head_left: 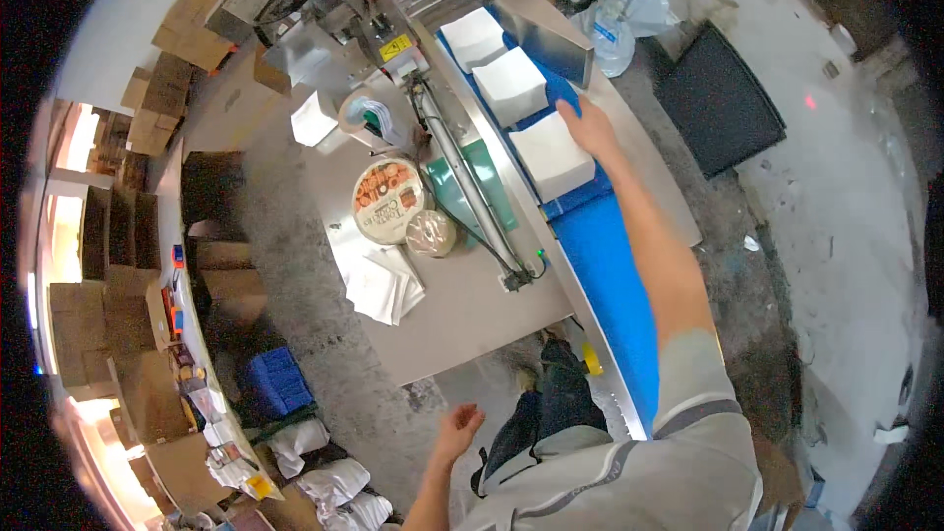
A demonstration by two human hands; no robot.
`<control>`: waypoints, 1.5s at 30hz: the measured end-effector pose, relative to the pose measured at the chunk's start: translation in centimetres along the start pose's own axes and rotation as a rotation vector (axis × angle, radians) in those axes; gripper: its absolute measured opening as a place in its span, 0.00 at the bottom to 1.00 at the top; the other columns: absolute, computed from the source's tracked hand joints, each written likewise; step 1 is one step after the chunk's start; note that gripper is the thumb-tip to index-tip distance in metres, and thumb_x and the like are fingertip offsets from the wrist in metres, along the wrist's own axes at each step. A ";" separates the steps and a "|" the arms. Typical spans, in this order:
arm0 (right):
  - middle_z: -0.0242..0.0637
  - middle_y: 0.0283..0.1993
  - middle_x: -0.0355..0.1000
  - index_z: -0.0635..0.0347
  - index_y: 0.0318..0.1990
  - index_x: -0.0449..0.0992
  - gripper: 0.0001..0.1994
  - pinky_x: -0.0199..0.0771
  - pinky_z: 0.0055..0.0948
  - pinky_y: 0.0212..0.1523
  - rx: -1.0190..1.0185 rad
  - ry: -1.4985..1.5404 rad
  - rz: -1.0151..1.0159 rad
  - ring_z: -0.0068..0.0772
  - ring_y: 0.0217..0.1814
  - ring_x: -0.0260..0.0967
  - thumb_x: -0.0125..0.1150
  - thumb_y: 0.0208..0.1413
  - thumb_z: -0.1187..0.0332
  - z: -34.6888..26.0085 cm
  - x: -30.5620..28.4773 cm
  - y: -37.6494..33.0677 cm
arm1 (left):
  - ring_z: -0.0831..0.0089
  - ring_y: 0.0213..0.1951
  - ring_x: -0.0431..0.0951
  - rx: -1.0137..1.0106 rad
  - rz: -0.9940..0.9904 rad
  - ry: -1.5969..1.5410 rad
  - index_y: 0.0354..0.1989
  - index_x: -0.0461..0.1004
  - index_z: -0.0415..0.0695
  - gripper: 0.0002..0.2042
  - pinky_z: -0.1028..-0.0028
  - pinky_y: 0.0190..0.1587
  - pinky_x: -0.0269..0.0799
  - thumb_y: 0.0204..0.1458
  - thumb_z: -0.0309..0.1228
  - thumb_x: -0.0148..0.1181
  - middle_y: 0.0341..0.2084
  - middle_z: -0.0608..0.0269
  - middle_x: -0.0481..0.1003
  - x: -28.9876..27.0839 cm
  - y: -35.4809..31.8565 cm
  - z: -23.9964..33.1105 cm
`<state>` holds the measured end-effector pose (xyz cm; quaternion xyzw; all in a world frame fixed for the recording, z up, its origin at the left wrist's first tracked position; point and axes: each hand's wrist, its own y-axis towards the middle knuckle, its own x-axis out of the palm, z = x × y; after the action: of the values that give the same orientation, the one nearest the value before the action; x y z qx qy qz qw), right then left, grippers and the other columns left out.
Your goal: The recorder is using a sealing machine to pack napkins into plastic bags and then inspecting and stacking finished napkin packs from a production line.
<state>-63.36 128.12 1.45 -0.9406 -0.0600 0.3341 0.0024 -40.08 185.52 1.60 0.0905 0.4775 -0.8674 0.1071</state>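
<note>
White stack (554,159) upper centre-right, right hand (590,129) at its edge; left hand (458,431) lower centre; can't tell either grip

On the grey worktop (462,329) lies a round disc (383,185) printed with food pictures, with a smaller shiny, wrapped roll (431,234) just beside it. Left of the worktop, on the floor, sits a blue bin (279,381); beyond the worktop's far left stand brown cardboard boxes (197,12). Well to the worktop's right rests a black panel (721,98), and beyond its far right hangs a clear plastic bag (619,25).
</note>
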 end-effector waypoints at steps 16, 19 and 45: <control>0.68 0.60 0.62 0.83 0.57 0.63 0.48 0.60 0.40 0.64 0.013 0.063 -0.140 0.57 0.66 0.59 0.48 0.54 0.33 0.2 6.0 14.3 | 0.75 0.36 0.78 -0.127 0.022 -0.132 0.52 0.70 0.34 0.22 0.76 0.38 0.72 0.54 0.37 0.64 0.36 0.60 0.79 0.7 -1.9 -4.4; 0.67 0.60 0.63 0.79 0.60 0.62 0.49 0.59 0.41 0.65 -0.009 0.257 -0.031 0.58 0.65 0.61 0.50 0.51 0.32 -1.6 4.7 10.0 | 0.75 0.37 0.78 -0.096 0.053 -0.112 0.52 0.70 0.35 0.21 0.75 0.39 0.72 0.55 0.36 0.63 0.36 0.60 0.79 0.4 -2.5 -5.2; 0.36 0.41 0.76 0.68 0.49 0.74 0.17 0.73 0.25 0.46 0.465 0.637 0.847 0.24 0.45 0.72 0.58 0.62 0.61 5.3 -20.5 -94.1 | 0.73 0.30 0.78 0.911 -0.879 0.713 0.41 0.76 0.38 0.09 0.72 0.35 0.74 0.54 0.26 0.57 0.28 0.59 0.79 17.3 -18.9 -13.7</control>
<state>-92.89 218.98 14.42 -0.9116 0.4003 0.0106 0.0933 -61.04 205.19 5.18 0.2030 0.0672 -0.8607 -0.4620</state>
